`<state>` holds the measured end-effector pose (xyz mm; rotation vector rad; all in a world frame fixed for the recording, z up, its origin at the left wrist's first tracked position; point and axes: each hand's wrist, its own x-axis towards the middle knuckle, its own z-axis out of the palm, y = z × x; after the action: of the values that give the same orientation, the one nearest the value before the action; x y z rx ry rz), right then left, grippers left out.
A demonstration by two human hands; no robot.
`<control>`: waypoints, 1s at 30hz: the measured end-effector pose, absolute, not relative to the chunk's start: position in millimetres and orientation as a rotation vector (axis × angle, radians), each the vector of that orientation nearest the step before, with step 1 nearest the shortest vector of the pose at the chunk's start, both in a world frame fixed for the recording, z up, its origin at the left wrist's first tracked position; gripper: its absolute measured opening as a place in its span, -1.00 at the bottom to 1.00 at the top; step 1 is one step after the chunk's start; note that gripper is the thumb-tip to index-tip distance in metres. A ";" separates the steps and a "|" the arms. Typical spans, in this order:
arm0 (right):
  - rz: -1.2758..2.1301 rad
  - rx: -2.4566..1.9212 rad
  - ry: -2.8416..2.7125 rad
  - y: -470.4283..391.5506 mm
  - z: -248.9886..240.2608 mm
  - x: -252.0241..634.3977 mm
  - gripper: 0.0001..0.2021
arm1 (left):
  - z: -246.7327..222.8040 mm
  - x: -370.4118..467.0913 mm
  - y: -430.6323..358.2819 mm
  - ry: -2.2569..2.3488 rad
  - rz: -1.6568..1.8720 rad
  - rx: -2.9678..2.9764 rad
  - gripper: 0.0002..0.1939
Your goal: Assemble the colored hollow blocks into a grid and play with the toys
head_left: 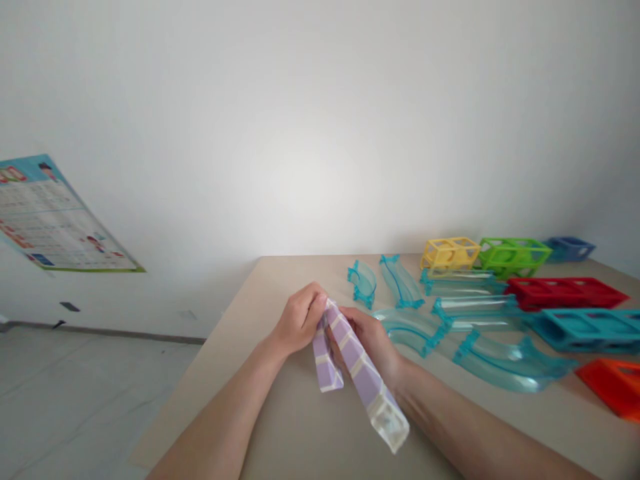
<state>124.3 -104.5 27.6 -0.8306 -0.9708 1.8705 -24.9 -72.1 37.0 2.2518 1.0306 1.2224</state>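
Observation:
Both hands meet around a long purple and white banded piece (357, 363), held above the front part of the table. My left hand (301, 317) is closed on its far end, with the thumb pressed near the top. On the right side of the piece, my right hand (370, 333) is wrapped against it, its fingers partly hidden behind. The piece has two arms: a longer one slants down to the right and ends in a whitish tip, and a shorter one hangs to the left. How the two arms join is hidden by the hands.
Clear blue curved and straight track pieces (477, 307) lie right of the hands. Beyond are yellow (450, 255), green (515, 253), dark blue (571, 249), red (565, 293), teal (590, 329) and orange (613, 385) frames. A wall stands behind the table (210, 400).

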 end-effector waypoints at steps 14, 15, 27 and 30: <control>2.051 -0.914 -1.040 -101.5 32.6 132.6 -0.45 | 31.7 -17.1 -73.8 1.084 1.248 2.086 -0.64; 2.027 -0.941 -1.058 -100.1 34.1 133.7 -0.45 | 31.9 -16.4 -73.9 1.094 1.234 2.078 -0.64; 1.840 -1.029 -1.101 -103.2 35.7 129.1 -0.64 | 38.5 -23.2 -71.4 1.061 1.139 2.481 -0.76; 1.875 -1.010 -1.012 -105.5 33.7 126.7 -0.71 | 37.9 -21.7 -72.6 1.045 1.152 2.475 -0.74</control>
<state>126.7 -105.5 33.7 -1.0102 -1.0118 1.8754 -21.7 -72.6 37.9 2.4748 1.0451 1.1520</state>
